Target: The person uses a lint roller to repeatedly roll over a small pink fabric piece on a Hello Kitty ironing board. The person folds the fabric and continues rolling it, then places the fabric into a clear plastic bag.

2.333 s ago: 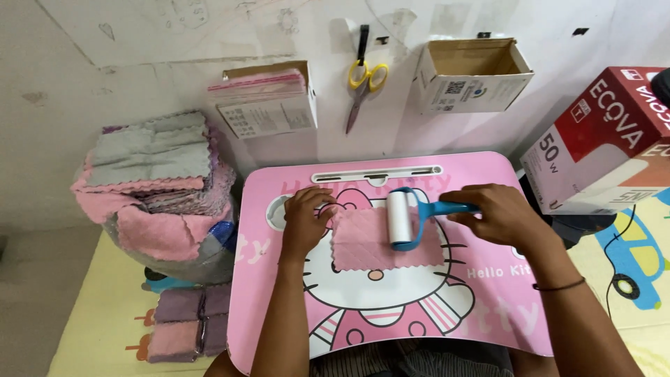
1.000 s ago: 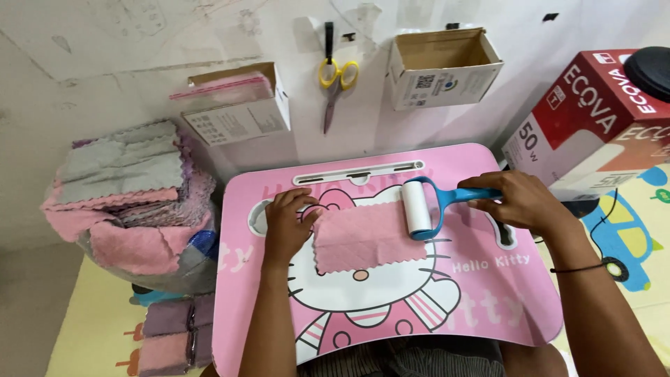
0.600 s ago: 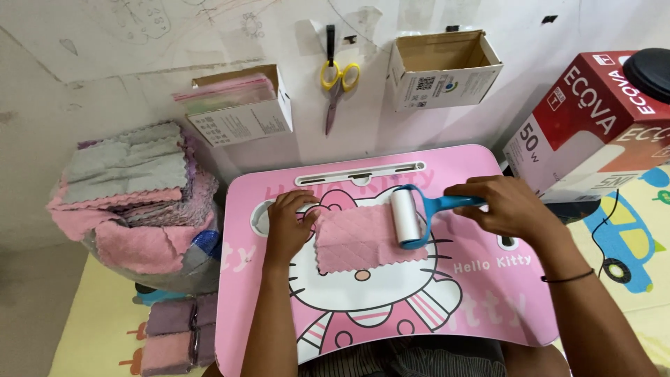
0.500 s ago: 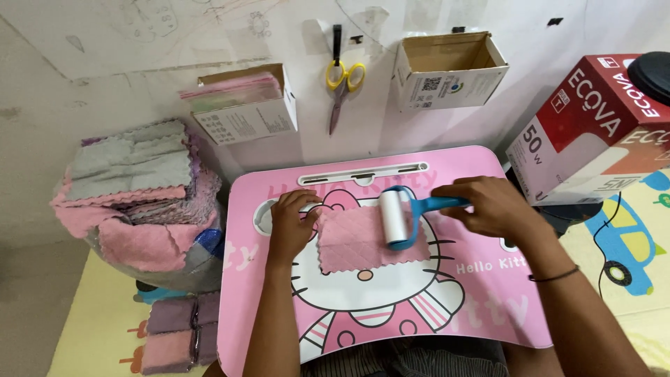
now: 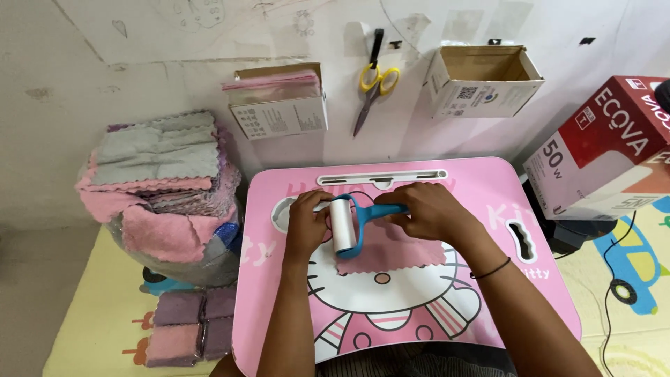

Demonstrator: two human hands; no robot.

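Head view: red-white box (image 5: 606, 150) right; open cardboard box (image 5: 484, 80) on wall.

The cloth (image 5: 398, 248) lies on the tabletop (image 5: 488, 202), with the lint roller (image 5: 343, 225) on its 9 o'clock edge. The scissors (image 5: 373, 80) hang at 12 o'clock, the towel pile (image 5: 157, 160) at 9 o'clock.

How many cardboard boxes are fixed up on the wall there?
2. One box hangs left of the yellow-handled scissors and holds pink sheets; the other box hangs right of them, open and apparently empty. None seem hidden.
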